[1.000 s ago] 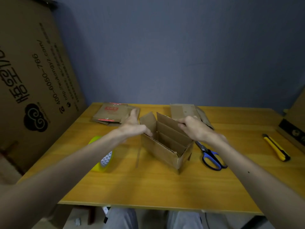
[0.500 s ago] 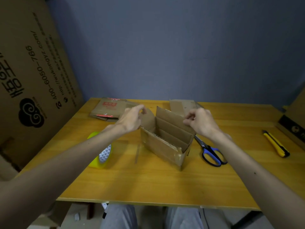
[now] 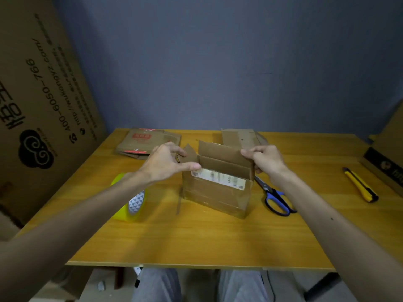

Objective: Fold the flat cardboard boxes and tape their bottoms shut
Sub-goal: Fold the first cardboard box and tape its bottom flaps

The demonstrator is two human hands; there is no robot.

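Note:
A small brown cardboard box (image 3: 214, 194) stands on the wooden table (image 3: 196, 240), its open end up and a pale label on its near wall. My left hand (image 3: 168, 163) pinches the box's top left corner by the small side flap. My right hand (image 3: 265, 159) pinches the right end of the raised back flap. A yellow tape roll (image 3: 130, 201) stands on edge left of the box, partly behind my left forearm. Flat folded boxes lie at the back: a stack with red print (image 3: 144, 142) and a plain one (image 3: 238, 138).
Blue-handled scissors (image 3: 274, 197) lie just right of the box. A yellow utility knife (image 3: 361, 187) lies near the table's right edge. A large printed carton (image 3: 41, 88) leans at the left, another carton (image 3: 386, 162) at the right.
The box has turned from a slanted pose so that its labelled long wall faces me, standing more upright. Both hands have shifted to grip its top left corner and back flap.

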